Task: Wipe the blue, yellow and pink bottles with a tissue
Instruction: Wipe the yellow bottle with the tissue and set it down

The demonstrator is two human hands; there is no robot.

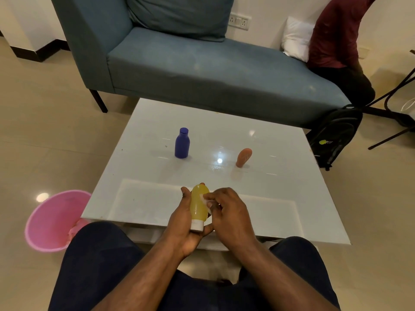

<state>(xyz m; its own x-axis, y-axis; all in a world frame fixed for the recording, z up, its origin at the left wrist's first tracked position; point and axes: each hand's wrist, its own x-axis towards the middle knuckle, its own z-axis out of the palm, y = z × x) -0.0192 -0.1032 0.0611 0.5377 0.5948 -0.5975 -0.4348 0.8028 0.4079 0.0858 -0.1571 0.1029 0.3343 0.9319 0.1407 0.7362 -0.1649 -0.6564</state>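
Wiping yellow bottle, left hand gripping, right hand pressing tissue.

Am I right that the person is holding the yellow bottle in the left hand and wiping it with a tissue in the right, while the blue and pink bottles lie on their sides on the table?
Not quite. The head view shows the blue bottle and pink bottle standing on the table, not lying down. The rest holds: the left hand grips the yellow bottle while the right hand presses the tissue against it.
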